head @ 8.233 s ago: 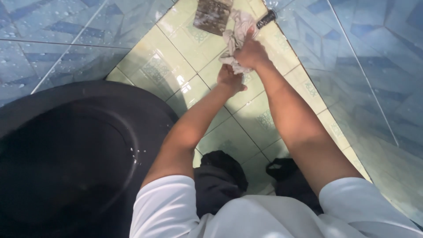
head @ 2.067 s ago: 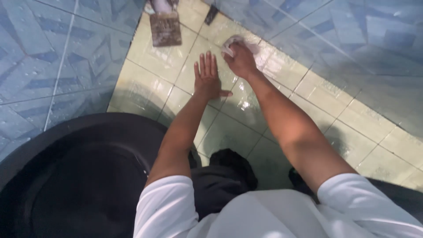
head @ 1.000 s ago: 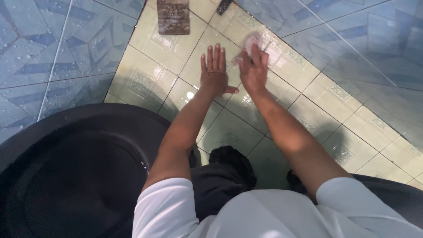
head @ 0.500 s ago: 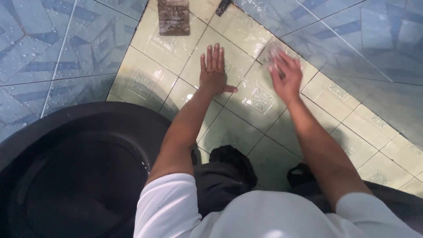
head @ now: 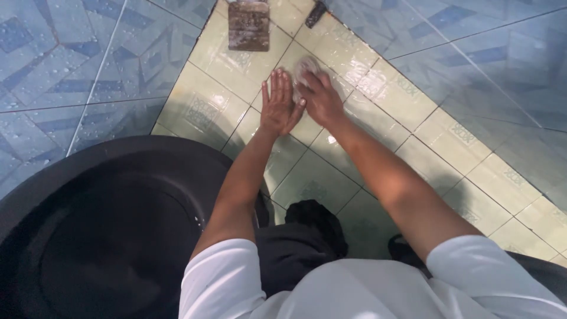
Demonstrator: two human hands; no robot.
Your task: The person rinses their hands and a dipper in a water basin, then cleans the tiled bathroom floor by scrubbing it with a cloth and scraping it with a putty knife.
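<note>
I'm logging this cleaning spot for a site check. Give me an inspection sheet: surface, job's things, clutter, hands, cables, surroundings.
Surface: pale green tiled floor, wet and glossy.
Job's things: light cloth, bunched under the right hand's fingers on the floor.
Clutter: brown rectangular brush lying on the tiles; dark handle-like object near the wall.
Hands: left hand flat on the floor, fingers spread; right hand pressing the cloth.
Cables: nothing seen.
Surroundings: blue patterned wall tiles with droplets; large black tub at the person's left.
</note>
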